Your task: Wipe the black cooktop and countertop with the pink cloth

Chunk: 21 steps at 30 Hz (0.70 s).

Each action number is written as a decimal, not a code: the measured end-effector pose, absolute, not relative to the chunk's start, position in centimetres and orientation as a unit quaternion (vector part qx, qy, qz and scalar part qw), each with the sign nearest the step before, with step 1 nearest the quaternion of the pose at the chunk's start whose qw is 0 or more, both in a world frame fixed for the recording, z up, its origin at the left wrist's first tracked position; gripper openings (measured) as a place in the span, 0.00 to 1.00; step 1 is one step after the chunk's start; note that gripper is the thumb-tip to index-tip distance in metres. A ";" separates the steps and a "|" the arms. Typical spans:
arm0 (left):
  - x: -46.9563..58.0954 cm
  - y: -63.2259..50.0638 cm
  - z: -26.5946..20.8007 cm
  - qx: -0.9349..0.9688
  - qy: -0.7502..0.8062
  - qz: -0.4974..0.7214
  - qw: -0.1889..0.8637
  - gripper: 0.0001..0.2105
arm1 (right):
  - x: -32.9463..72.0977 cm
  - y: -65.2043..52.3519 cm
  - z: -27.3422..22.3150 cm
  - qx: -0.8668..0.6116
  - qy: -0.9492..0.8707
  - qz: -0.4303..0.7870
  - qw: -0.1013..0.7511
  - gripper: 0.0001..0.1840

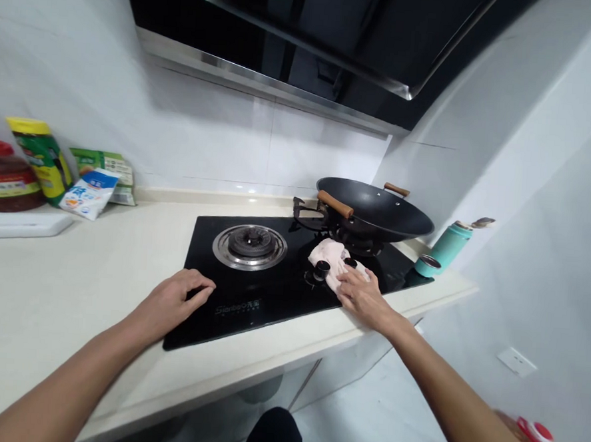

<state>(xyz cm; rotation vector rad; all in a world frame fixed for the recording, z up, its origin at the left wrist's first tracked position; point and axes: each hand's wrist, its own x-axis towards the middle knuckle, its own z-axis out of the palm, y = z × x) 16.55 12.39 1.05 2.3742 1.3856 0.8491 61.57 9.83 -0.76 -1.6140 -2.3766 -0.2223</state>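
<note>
My right hand (361,295) presses a pale pink cloth (329,253) onto the black glass gas stove (270,303), its fingers bent over the cloth near the front edge. The cloth lies around the two black control knobs; one knob (321,270) stands out in front of it, and the other (350,262) shows just above my fingers. My left hand (183,294) rests at the stove's left edge, fingers curled in and thumb close to them, holding nothing that I can see. A black wok (376,209) with wooden handles sits on the right burner.
The left burner (250,245) is bare. A teal canister (451,247) holding utensils stands right of the stove beside a small teal cup (427,265). Jars, seasoning packets (89,192) and a white board (22,224) lie at left. A range hood (286,40) hangs overhead.
</note>
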 end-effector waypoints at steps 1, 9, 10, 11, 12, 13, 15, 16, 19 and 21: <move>16.6 12.4 1.0 0.819 0.476 0.292 0.131 0.21 | 61.7 9.5 -1.2 -0.548 -0.820 -0.082 0.142 0.14; 16.6 12.3 0.8 0.823 0.462 0.305 0.124 0.21 | 59.4 9.7 -0.9 -0.620 -0.747 -0.058 0.233 0.12; 16.6 12.2 0.8 0.824 0.462 0.305 0.125 0.21 | 59.0 9.8 -0.8 -0.647 -0.725 -0.058 0.229 0.18; 16.6 12.2 0.8 0.823 0.463 0.304 0.126 0.21 | 58.6 9.8 -0.7 -0.672 -0.704 -0.061 0.220 0.24; 16.6 12.2 0.9 0.822 0.465 0.304 0.127 0.21 | 58.3 9.8 -0.5 -0.693 -0.688 -0.064 0.204 0.28; 16.5 12.2 0.8 0.821 0.467 0.303 0.128 0.21 | 58.1 9.8 -0.3 -0.710 -0.677 -0.065 0.184 0.32; 16.5 12.3 0.8 0.819 0.469 0.304 0.127 0.20 | 58.0 9.6 0.1 -0.731 -0.665 -0.056 0.142 0.34; 16.4 12.3 0.7 0.820 0.467 0.305 0.127 0.20 | 58.0 9.4 0.4 -0.736 -0.664 -0.047 0.122 0.32; 16.4 12.4 0.6 0.826 0.460 0.304 0.121 0.20 | 58.5 8.1 1.2 -0.739 -0.668 -0.026 0.077 0.24; 16.4 12.4 0.6 0.828 0.456 0.304 0.115 0.20 | 59.2 6.8 1.6 -0.738 -0.672 -0.019 0.061 0.20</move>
